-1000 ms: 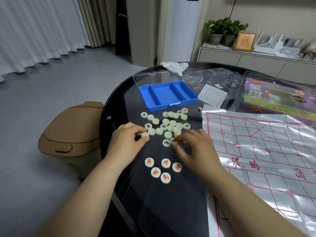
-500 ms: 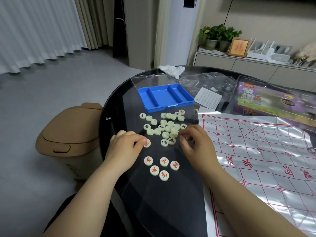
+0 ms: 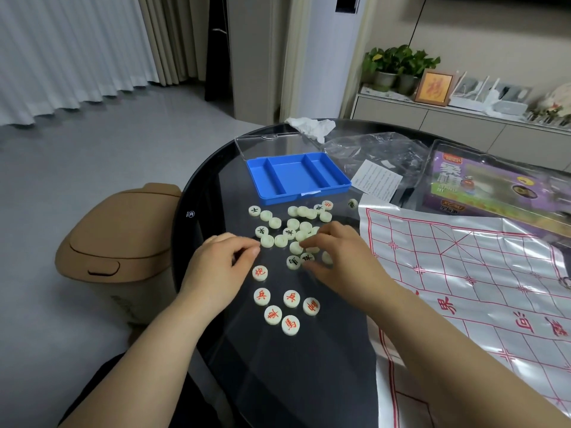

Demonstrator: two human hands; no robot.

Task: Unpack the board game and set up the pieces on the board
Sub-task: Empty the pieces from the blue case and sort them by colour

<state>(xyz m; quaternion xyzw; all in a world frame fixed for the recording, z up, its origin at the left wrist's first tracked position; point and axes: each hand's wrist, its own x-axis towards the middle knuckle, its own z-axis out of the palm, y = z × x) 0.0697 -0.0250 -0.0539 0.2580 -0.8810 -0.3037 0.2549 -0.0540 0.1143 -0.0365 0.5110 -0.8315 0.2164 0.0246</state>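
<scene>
**Chess set sorted before play.** A round dark tabletop [image 3: 278, 381] is shown partway through the laying-out of a Chinese chess set. The printed board [image 3: 463, 273] is spread to the right of the blue tray [image 3: 279, 197], and no piece has yet been placed on it. The purple game box [image 3: 494, 183] lies further to the right of the tray, behind the board. The tray itself has been emptied, and all three of its compartments are bare.

Both hands are seen just in front of the tray, over the heap of pieces [image 3: 293, 225] tipped out there, many of them face down. Half a second earlier a red-lettered piece was being carried by the left hand [image 3: 219, 267], which has since been drawn back to the heap's left edge. Its fingers are curled, with the tips beside a blank-backed piece. Whether that piece has been gripped cannot be told. The right hand [image 3: 343, 257] is bent over the heap's right side, fingertips down among the pieces, and a hold on any one of them cannot be confirmed.

The carried red piece [image 3: 260, 272] has been set down face up on the side of the heap away from the tray. It lies just short of the five red pieces [image 3: 291, 298] already grouped further from the tray, so six reds are now sorted out. The sorting is judged to be at an early stage: most pieces are unturned, and placement on the board has not been begun.
</scene>
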